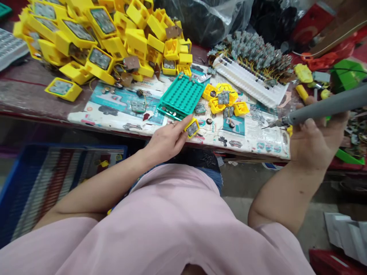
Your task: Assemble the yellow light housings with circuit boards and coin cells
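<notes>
My left hand (168, 139) pinches a small yellow housing (192, 128) with a grey panel at the near edge of the workbench, just below a green tray (180, 95) of round cells. My right hand (314, 143) is wrapped round a grey soldering iron (323, 109). Its tip points left over the printed paper sheet (252, 133), apart from the housing.
A big heap of yellow housings (100, 34) fills the back left. A few loose yellow housings (222, 99) lie right of the green tray. A white rack with wired boards (252, 61) sits behind. A blue crate (43, 183) stands on the floor, left.
</notes>
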A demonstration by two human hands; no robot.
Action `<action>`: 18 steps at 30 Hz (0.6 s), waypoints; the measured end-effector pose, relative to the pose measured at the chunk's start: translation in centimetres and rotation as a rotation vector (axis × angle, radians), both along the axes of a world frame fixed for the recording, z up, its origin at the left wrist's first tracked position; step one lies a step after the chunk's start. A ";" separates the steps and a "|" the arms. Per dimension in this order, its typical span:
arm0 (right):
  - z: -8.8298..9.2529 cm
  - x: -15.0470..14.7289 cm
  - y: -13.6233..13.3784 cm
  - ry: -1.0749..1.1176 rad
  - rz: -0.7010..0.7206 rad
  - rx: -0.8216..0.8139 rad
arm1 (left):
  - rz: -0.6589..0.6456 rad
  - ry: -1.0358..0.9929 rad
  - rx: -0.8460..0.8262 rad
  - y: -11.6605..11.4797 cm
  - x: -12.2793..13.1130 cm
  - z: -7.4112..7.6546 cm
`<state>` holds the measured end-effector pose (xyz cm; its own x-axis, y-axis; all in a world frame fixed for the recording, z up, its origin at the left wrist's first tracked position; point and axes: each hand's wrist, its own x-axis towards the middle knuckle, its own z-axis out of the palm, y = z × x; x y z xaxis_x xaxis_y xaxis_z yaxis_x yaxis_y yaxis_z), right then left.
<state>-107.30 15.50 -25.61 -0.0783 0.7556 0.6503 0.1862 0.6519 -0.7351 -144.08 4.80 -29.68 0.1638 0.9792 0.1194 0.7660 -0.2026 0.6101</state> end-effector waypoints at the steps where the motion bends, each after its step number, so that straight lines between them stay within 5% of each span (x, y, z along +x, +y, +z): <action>1: 0.1 -0.3 0.2 0.038 0.026 0.005 | 0.025 0.158 0.031 0.1 0.2 0.2; 6: 1.4 -1.5 -0.5 0.020 -0.066 0.112 | 0.128 0.528 0.084 0.1 -0.3 1.1; 13: 3.1 -6.5 -3.1 -0.065 0.257 -0.203 | -0.131 0.324 0.239 1.1 -3.5 0.9; 18: 3.1 -8.8 -2.2 0.009 0.218 -0.098 | -0.284 0.257 0.221 1.9 -3.7 0.4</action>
